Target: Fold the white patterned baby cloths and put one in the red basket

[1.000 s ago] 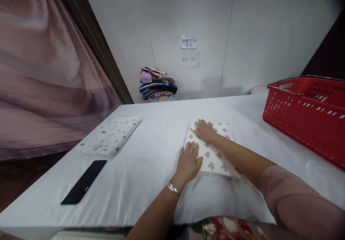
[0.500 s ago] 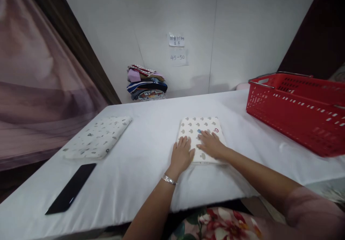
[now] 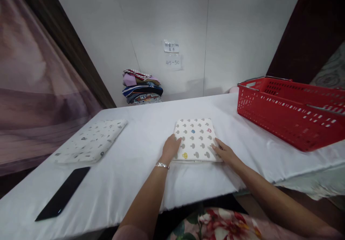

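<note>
A folded white cloth with grey mushroom prints (image 3: pixel 194 137) lies flat on the white-covered table in front of me. A few mushrooms on it are blue, red and yellow. My left hand (image 3: pixel 170 148), below a silver bracelet, grips its left edge, thumb on top and fingers along the side. On the opposite edge, my right hand (image 3: pixel 225 153) holds the cloth the same way, its fingertips partly hidden. Farther left rests another folded white cloth with small dark prints (image 3: pixel 93 141), apart from both hands.
A black phone-like slab (image 3: pixel 63 194) lies at the table's front left. The red plastic basket (image 3: pixel 285 114) with metal handles stands on the right. Folded clothes (image 3: pixel 142 87) are stacked at the back by the wall, below two paper notes (image 3: pixel 173 62).
My hands have gone from lying flat on top of the mushroom-print cloth to holding its left and right edges. The view has shifted slightly.
</note>
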Demonstrator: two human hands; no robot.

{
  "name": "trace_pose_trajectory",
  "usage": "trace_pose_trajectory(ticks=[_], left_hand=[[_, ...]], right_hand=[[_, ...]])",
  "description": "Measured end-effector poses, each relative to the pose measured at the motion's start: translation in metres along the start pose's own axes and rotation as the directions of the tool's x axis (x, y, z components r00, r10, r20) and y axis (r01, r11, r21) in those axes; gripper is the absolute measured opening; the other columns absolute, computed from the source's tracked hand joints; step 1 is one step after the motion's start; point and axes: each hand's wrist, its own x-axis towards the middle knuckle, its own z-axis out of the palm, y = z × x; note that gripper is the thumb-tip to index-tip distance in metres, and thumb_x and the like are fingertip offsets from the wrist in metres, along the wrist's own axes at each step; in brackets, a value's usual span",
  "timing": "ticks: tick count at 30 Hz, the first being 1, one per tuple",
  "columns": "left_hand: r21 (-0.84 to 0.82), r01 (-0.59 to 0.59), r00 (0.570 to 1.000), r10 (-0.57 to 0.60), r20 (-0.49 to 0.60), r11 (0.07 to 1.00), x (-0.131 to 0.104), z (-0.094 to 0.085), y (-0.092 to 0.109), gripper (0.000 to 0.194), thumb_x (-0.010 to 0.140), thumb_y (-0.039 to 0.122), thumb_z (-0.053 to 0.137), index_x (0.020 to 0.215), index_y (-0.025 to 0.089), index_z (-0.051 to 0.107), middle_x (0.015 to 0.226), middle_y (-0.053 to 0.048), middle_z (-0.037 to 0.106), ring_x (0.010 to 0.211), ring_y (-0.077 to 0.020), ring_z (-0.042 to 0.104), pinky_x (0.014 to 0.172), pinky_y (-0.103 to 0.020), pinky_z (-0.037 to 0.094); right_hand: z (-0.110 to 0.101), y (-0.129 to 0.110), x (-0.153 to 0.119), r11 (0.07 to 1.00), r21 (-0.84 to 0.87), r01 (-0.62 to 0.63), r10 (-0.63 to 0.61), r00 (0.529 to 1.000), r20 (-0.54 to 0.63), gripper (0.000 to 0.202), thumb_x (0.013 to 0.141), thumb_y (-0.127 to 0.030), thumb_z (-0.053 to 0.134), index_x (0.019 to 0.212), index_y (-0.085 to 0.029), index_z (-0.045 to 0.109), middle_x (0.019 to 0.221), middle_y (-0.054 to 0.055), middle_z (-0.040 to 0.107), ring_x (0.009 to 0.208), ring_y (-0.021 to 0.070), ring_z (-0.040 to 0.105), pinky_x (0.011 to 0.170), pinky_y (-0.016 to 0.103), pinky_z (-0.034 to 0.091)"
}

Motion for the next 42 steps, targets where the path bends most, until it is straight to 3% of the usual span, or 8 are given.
trace_pose_trajectory(ticks=[5, 9, 15, 17, 20, 25, 33, 42], left_hand=[[-0.064, 0.107, 0.994, -0.105, 0.03, 0.992, -0.004, -0.011, -0.003, 0.059, 0.083, 0.041, 0.052, 0.133, 0.013, 0.041, 0.128, -0.016, 0.056, 0.115, -0.0274, 0.054, 0.093, -0.036, 0.042], [-0.142, 0.143, 0.985, -0.155, -0.077, 0.979, -0.037, -0.02, -0.024, 0.055, 0.083, 0.043, 0.051, 0.131, 0.017, 0.042, 0.127, -0.013, 0.057, 0.114, -0.0256, 0.055, 0.09, -0.035, 0.044], [-0.081, 0.196, 0.974, -0.204, -0.103, 0.977, -0.074, -0.025, -0.041, 0.058, 0.085, 0.047, 0.048, 0.133, 0.017, 0.039, 0.127, -0.014, 0.056, 0.114, -0.0268, 0.054, 0.092, -0.038, 0.043], [-0.006, 0.18, 0.977, -0.18, -0.117, 0.984, -0.073, -0.029, -0.037, 0.057, 0.085, 0.049, 0.047, 0.132, 0.016, 0.041, 0.127, -0.014, 0.054, 0.114, -0.0276, 0.054, 0.093, -0.039, 0.043], [0.109, 0.051, 0.983, -0.031, -0.178, 0.993, -0.063, -0.032, -0.029, 0.053, 0.085, 0.047, 0.046, 0.128, 0.015, 0.045, 0.134, -0.015, 0.048, 0.122, -0.0279, 0.047, 0.098, -0.04, 0.04], [0.252, -0.133, 0.973, 0.174, -0.15, 0.958, -0.049, -0.018, -0.025, 0.051, 0.087, 0.041, 0.047, 0.13, 0.014, 0.047, 0.145, -0.015, 0.036, 0.135, -0.0295, 0.029, 0.108, -0.045, 0.029], [0.28, -0.131, 0.983, 0.161, -0.089, 0.951, -0.052, -0.007, -0.028, 0.051, 0.09, 0.042, 0.039, 0.136, 0.019, 0.043, 0.148, -0.01, 0.033, 0.138, -0.0272, 0.024, 0.108, -0.047, 0.028], [0.252, -0.136, 0.986, 0.157, -0.064, 0.958, -0.052, -0.007, -0.031, 0.051, 0.091, 0.043, 0.039, 0.137, 0.021, 0.041, 0.149, -0.008, 0.031, 0.139, -0.0262, 0.022, 0.108, -0.047, 0.028]], right_hand=[[0.014, -0.009, 0.009, 0.995, 0.02, 0.096, -0.096, 0.995, -0.007, 0.071, 0.078, -0.041, 0.054, 0.143, -0.023, 0.033, 0.149, 0.005, 0.03, 0.136, 0.0244, 0.028, 0.112, 0.042, 0.026], [0.023, -0.019, 0.008, 0.975, 0.077, 0.21, -0.218, 0.969, 0.118, 0.073, 0.078, -0.041, 0.055, 0.145, -0.025, 0.029, 0.15, 0.003, 0.027, 0.136, 0.0229, 0.027, 0.111, 0.039, 0.028], [0.023, -0.021, 0.009, 0.953, -0.128, 0.275, -0.249, 0.95, 0.189, 0.069, 0.08, -0.047, 0.052, 0.142, -0.022, 0.035, 0.153, 0.006, 0.019, 0.139, 0.0244, 0.02, 0.113, 0.04, 0.023], [0.02, -0.027, 0.019, 0.926, -0.192, 0.325, -0.301, 0.943, 0.144, 0.065, 0.082, -0.047, 0.049, 0.141, -0.021, 0.038, 0.152, 0.007, 0.022, 0.138, 0.0244, 0.022, 0.112, 0.04, 0.025], [0.018, -0.044, 0.047, 0.901, -0.242, 0.36, -0.359, 0.932, 0.051, 0.052, 0.084, -0.045, 0.044, 0.131, -0.023, 0.049, 0.145, 0.006, 0.037, 0.133, 0.0237, 0.032, 0.105, 0.038, 0.033], [0.029, -0.072, 0.095, 0.914, -0.304, 0.269, -0.3, 0.952, -0.06, 0.031, 0.083, -0.042, 0.049, 0.102, -0.02, 0.06, 0.113, 0.007, 0.06, 0.101, 0.0215, 0.054, 0.082, 0.032, 0.042], [0.043, -0.079, 0.126, 0.918, -0.363, 0.158, -0.186, 0.982, -0.044, 0.023, 0.081, -0.038, 0.055, 0.069, -0.019, 0.057, 0.085, 0.005, 0.063, 0.081, 0.0167, 0.055, 0.063, 0.024, 0.033], [0.041, -0.066, 0.129, 0.932, -0.351, 0.09, -0.113, 0.993, -0.044, 0.018, 0.081, -0.029, 0.05, 0.069, -0.018, 0.058, 0.074, 0.003, 0.064, 0.07, 0.0145, 0.054, 0.058, 0.023, 0.032]])
